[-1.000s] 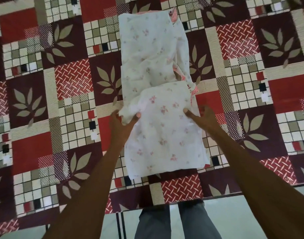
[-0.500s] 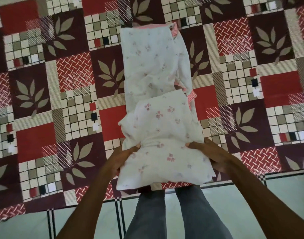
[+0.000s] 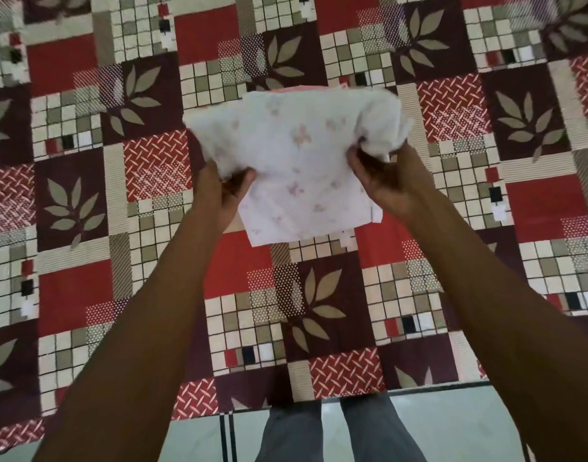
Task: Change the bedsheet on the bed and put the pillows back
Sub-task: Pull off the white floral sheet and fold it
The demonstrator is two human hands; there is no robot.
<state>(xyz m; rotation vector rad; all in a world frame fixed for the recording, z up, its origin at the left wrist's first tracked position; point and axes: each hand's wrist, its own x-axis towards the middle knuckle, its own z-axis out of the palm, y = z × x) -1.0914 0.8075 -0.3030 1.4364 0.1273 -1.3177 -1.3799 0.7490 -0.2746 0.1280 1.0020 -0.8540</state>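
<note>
A folded white sheet with small pink flowers (image 3: 296, 161) is bunched into a compact bundle and held above the bed. My left hand (image 3: 221, 191) grips its left edge, thumb on top of the cloth. My right hand (image 3: 384, 178) grips its right side, fingers curled under a crumpled fold. The bed is covered by a patchwork bedsheet (image 3: 419, 295) in red, maroon and cream squares with leaf prints. No pillows are in view.
The bed's near edge runs along the bottom, with a pale tiled floor (image 3: 446, 425) below it. My grey trouser legs (image 3: 339, 431) stand against that edge. The patterned sheet stretches to the left, right and far side of the frame.
The white sheet lay stretched lengthwise on the bed a second ago. Both hands have since folded it over and lifted it into a shorter bundle farther out over the bed.
</note>
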